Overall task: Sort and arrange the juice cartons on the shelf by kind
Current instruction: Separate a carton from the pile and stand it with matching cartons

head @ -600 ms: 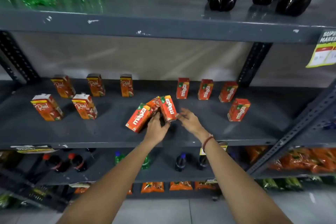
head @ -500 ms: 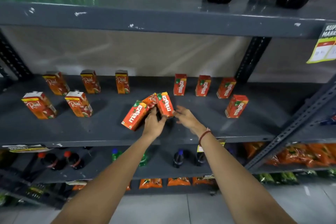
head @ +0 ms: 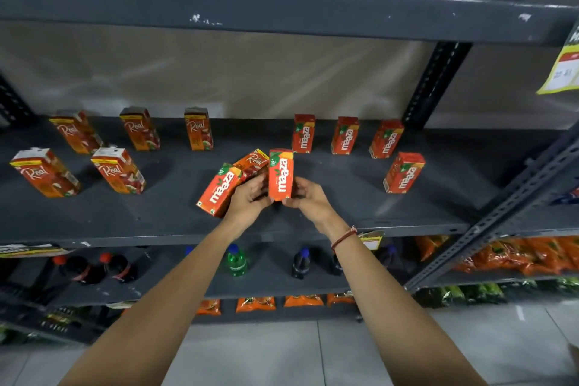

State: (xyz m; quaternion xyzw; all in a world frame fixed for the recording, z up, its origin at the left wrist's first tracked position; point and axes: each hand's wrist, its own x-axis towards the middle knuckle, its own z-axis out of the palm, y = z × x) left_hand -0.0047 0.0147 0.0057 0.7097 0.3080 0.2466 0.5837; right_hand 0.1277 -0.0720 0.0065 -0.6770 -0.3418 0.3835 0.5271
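Note:
On the grey middle shelf (head: pixel 344 210) my left hand (head: pixel 247 200) grips a fan of cartons: a tilted Maaza carton (head: pixel 219 189) and a Real carton (head: pixel 252 163) behind it. An upright Maaza carton (head: pixel 281 174) stands between both hands, and my right hand (head: pixel 308 197) closes its fingers on its lower right side. Several Real cartons stand at the left, such as one at the front (head: pixel 117 171). Several Maaza cartons stand at the right: a back row of three (head: pixel 344 135) and one in front (head: pixel 403 172).
The shelf above (head: pixel 282 6) holds dark and green bottles. Below are small soda bottles (head: pixel 236 262) and orange snack packs (head: pixel 517 257). A slanted steel upright (head: pixel 501 213) crosses at the right. A yellow price tag (head: pixel 560 69) hangs top right.
The right hand has come in from beside the cartons and taken hold of the rightmost Maaza carton, which now stands upright and apart from the other two in the left hand.

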